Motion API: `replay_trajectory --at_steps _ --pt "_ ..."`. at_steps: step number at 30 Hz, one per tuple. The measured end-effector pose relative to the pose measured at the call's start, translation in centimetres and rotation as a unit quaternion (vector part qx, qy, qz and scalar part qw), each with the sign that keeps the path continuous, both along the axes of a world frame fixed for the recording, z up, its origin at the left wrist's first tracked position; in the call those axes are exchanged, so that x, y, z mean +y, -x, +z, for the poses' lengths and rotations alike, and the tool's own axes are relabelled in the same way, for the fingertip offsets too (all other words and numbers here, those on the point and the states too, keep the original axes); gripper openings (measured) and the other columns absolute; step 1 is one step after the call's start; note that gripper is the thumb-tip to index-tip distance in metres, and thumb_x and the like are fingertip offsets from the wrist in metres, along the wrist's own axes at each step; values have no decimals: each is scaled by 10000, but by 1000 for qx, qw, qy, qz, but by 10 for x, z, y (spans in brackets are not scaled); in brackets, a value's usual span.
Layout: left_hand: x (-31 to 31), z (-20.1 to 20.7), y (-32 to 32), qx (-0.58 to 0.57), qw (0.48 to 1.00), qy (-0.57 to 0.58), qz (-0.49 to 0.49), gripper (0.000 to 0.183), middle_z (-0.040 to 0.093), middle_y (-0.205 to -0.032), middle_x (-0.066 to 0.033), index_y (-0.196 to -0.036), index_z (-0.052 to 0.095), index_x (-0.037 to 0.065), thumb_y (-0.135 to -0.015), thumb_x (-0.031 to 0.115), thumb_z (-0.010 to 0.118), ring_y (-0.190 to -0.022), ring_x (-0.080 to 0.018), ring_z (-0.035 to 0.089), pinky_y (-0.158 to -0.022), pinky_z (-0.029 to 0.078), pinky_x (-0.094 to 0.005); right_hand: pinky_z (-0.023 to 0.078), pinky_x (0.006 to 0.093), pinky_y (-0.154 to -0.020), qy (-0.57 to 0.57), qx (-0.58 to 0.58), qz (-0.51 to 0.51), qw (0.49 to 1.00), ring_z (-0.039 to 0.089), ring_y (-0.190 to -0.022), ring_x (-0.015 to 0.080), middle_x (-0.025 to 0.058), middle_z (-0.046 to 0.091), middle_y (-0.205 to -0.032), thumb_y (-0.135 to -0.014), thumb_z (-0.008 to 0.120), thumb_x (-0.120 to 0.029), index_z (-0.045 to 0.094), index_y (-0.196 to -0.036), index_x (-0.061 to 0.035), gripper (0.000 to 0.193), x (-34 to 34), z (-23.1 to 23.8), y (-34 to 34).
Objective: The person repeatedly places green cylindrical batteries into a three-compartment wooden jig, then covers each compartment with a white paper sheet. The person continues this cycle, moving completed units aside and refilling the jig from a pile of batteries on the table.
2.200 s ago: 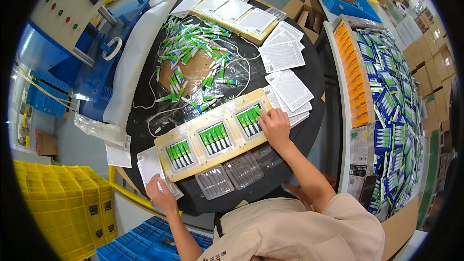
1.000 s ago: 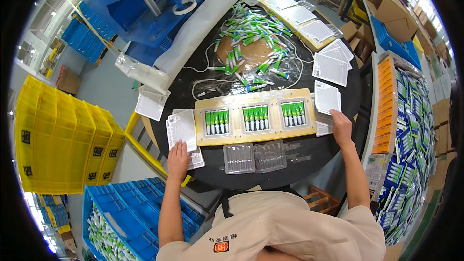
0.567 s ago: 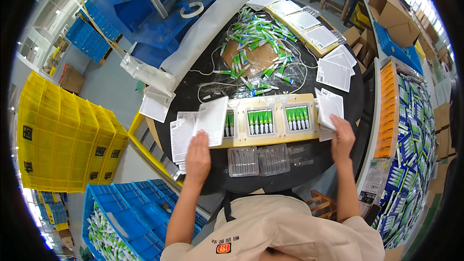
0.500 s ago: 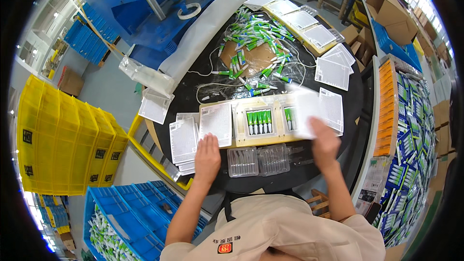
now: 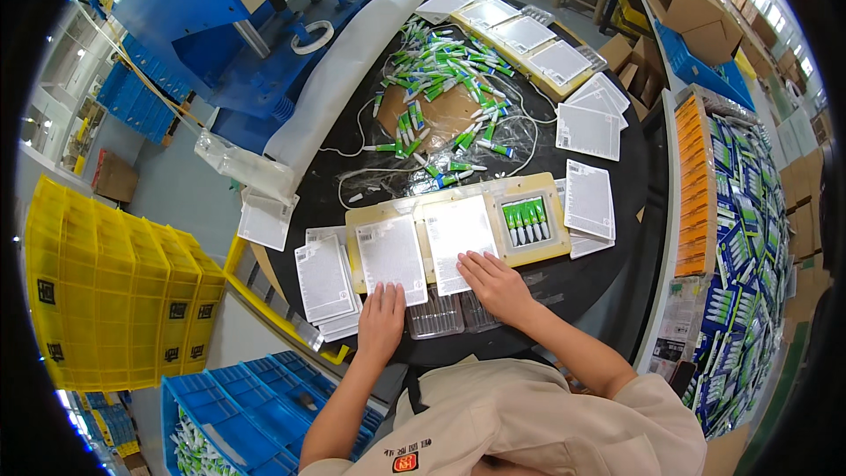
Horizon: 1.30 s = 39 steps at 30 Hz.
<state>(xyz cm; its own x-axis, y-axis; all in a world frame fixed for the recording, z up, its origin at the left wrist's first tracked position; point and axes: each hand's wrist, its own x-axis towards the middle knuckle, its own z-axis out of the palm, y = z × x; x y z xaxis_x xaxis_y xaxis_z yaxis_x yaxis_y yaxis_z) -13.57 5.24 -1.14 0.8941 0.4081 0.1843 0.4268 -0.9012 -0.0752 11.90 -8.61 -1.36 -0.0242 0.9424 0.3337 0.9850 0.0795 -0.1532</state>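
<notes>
My left hand (image 5: 382,321) lies with its fingers stretched out on the lower edge of a white backing card (image 5: 393,256). That card covers the left part of a pale yellow fixture (image 5: 539,256). On the fixture's middle rests a second white card (image 5: 456,234), and my right hand (image 5: 495,284) presses flat on its lower right corner. Neither hand is gripping. In the right-hand recess, several green and white tubes (image 5: 526,219) stand side by side, uncovered. Clear plastic blister shells (image 5: 435,316) lie just in front of the fixture, partly hidden by my hands.
White card stacks flank the fixture, left (image 5: 324,284) and right (image 5: 589,200). Behind it, loose tubes (image 5: 432,70) are heaped on the round black table (image 5: 608,256). Another loaded fixture (image 5: 573,84) stands far right. A blue press (image 5: 220,62) is at the left, near yellow crates (image 5: 115,282).
My right hand has swung left with the white card and laid it over the middle recess. My left hand has stayed at the left card. The head view has shifted slightly.
</notes>
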Motion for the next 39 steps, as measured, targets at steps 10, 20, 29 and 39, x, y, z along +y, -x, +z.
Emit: replay_trajectory --at_steps 10,20,29,39 --pt "10 7 3 4 998 40 57 510 586 -1332 -148 -1352 579 59 -889 223 713 -1304 -324 535 -1105 409 -496 250 506 -1227 163 34 45 985 317 -1508 284 169 351 -1610 -943 625 -251 435 -1483 19 633 5 4 -1" --pt "15 47 -12 13 986 147 73 785 425 -1533 -179 -1454 495 72 -808 400 799 -1443 -341 387 -1189 234 -597 275 515 -1219 140 195 8 971 306 -1510 315 172 346 -1613 -919 675 -312 472 -1473 -27 655 -7 40 -57" --pt "-40 21 -108 96 982 148 -65 958 254 -1648 -213 -1562 350 57 -836 549 735 -1542 -371 206 -1191 162 -659 296 595 -1188 327 -4 -259 909 325 -1499 349 193 326 -1616 -801 683 -23 298 -1575 -96 868 -104 20 -203" --pt "-35 -16 -95 -38 996 29 -76 544 492 -1518 -111 -1469 506 181 -949 260 641 -1414 -259 464 -1159 308 -589 454 481 -1090 167 -43 -304 937 540 -1308 392 257 561 -1396 -901 529 -44 502 -1356 76 471 -88 -4 -182"
